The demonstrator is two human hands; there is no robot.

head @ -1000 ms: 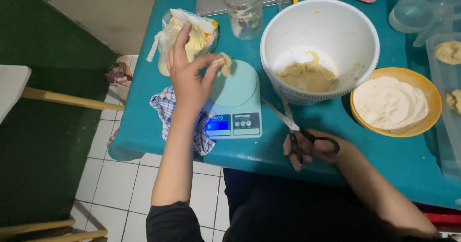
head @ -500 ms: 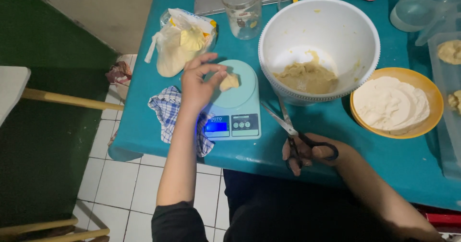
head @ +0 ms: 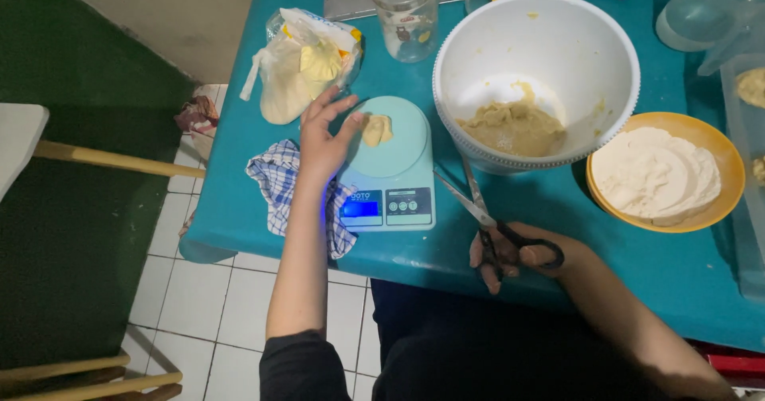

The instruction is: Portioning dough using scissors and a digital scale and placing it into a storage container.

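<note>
Resting on a teal table [head: 239, 202], a pale kitchen scale [head: 390, 170] is touched at its left edge by the left hand [head: 323, 142], fingers spread open. A small butter lump [head: 376, 129] lies on the scale's plate, just beside the fingertips. Right of the scale, scissors [head: 490, 222] are gripped by the closed right hand [head: 518, 254], blades pointed toward a white bowl [head: 534, 74] of dough.

White tile floor [head: 199, 321], green wall [head: 88, 210], teal table [head: 255, 210].
</note>
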